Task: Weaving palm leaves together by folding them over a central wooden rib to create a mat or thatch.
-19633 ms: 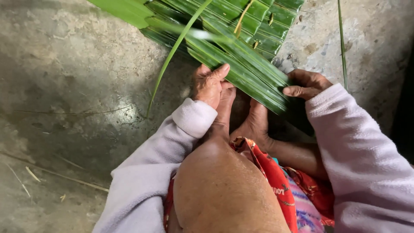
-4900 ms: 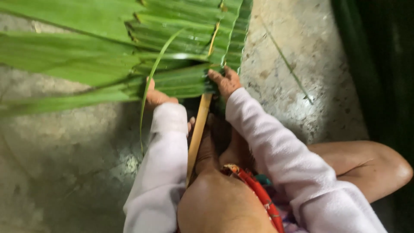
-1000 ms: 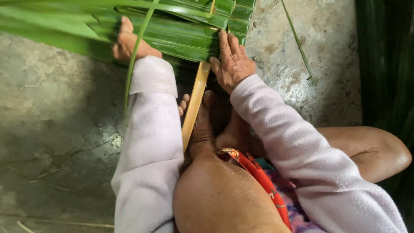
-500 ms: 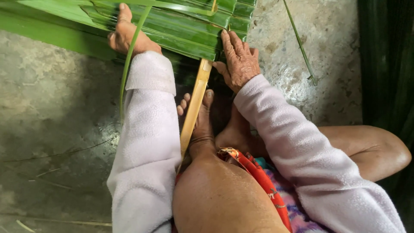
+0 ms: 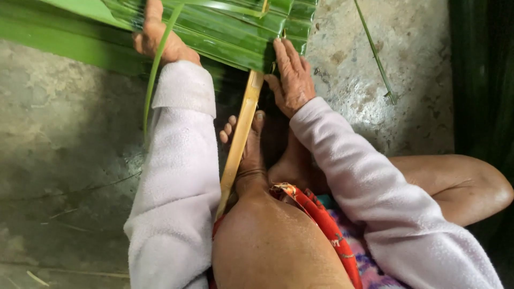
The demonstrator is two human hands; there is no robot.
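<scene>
Together at the top of the frame, the left hand [image 5: 158, 37] and right hand [image 5: 290, 77] press open-fingered onto folded green palm leaves [image 5: 225, 29] above a pale stalk [image 5: 239, 136].

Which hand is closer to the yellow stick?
Right. The right hand rests just beside the stick, thumb almost on it. The left hand presses the leaves farther off.

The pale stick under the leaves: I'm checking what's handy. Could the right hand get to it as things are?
Probably yes: the right hand lies flat on the green leaves right beside the stick, with nothing between.
</scene>
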